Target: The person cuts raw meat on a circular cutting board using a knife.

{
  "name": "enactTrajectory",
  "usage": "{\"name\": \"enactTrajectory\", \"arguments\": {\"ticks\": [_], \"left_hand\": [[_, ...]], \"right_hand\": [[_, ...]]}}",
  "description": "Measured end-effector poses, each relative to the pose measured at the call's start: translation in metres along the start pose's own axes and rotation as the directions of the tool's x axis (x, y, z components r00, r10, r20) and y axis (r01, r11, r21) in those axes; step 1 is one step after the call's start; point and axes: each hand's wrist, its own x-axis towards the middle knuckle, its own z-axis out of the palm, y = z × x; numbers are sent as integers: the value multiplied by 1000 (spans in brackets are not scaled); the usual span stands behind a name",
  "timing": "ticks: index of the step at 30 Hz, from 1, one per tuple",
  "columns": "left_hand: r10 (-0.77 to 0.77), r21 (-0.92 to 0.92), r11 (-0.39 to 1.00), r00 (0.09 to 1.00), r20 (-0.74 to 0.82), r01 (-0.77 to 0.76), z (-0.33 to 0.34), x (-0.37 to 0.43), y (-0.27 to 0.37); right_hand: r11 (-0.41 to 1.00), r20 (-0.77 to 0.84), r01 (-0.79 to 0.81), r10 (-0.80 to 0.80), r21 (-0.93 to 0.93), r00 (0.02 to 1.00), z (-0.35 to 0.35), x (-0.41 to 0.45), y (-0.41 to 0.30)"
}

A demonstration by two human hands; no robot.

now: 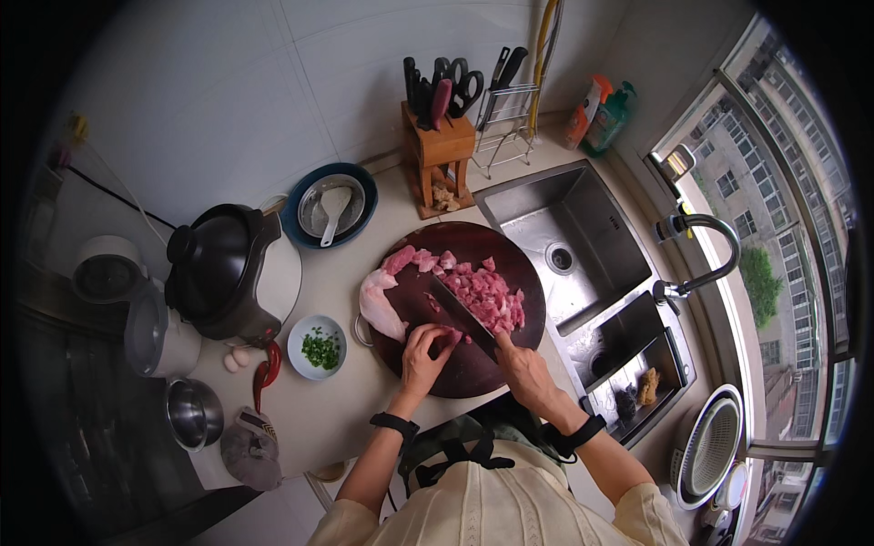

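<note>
A kitchen knife (pixel 463 308) is gripped in my right hand (pixel 531 374), its blade slanting up and left over a round dark cutting board (pixel 471 379). My left hand (pixel 425 362) holds a small piece of raw meat (pixel 447 336) against the board, just left of the blade. Diced raw meat (pixel 486 297) lies heaped to the right of the knife. Along the board's left edge rests a larger pale piece of raw meat (pixel 379 305), with redder chunks (pixel 399 260) above it. A light bowl (pixel 296 347) of chopped green herbs stands left of the board.
A double stainless steel sink (pixel 573 321) with a faucet (pixel 710 225) adjoins the board's right side. Behind stand a wooden knife block (pixel 447 145) and a wire rack (pixel 509 126). To the left are a black-lidded cooker (pixel 222 269), eggs (pixel 237 357), red chilies (pixel 266 372) and a metal bowl (pixel 194 414).
</note>
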Motion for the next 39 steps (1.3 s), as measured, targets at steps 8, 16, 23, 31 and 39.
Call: {"name": "enactTrajectory", "arguments": {"ticks": [8,16,23,31,39], "left_hand": [[49,116,992,999,11,-50,1,-12,-15],[3,108,994,999,51,-9,6,0,-7],[48,234,971,998,48,-58,6,-2,-13],[15,154,988,998,61,-25,9,4,7],[88,185,978,994,63,-98,-1,-1,0]], "right_hand": [[993,155,-35,52,-111,987,29,-16,-7],[981,27,25,-20,-194,999,65,51,-17],[990,158,-33,55,-138,986,32,-8,13],[992,57,-43,50,-118,997,60,42,-5],[997,13,-5,6,-77,1000,51,54,3]]}}
